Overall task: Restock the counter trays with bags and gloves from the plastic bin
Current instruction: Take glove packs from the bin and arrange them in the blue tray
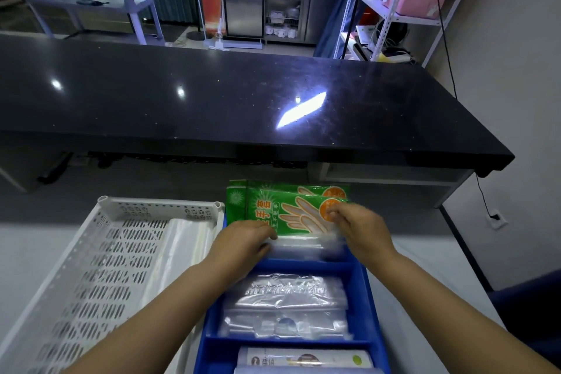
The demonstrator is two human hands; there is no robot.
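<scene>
The white perforated bin (158, 209) lies at left with a flat stack of clear bags (185, 240) along its right side. Beside it is the blue divided tray (303, 266). The left hand (246, 241) bends its fingers onto the lower left edge of the front glove packet (291, 212) in the far compartment; motion blur hides whether it grips or only presses. The right hand (361, 229) pinches the same packet at its orange roundel (324, 206). To seat the packet well, keep it upright and square against the rear packet (273, 187), lower both ends evenly, and release only when the base rests in the compartment. Packets are green with large yellow Chinese characters, apparently 手套, and a glove drawing. The label on the roll (303, 358) in the near compartment is too small to read.
</scene>
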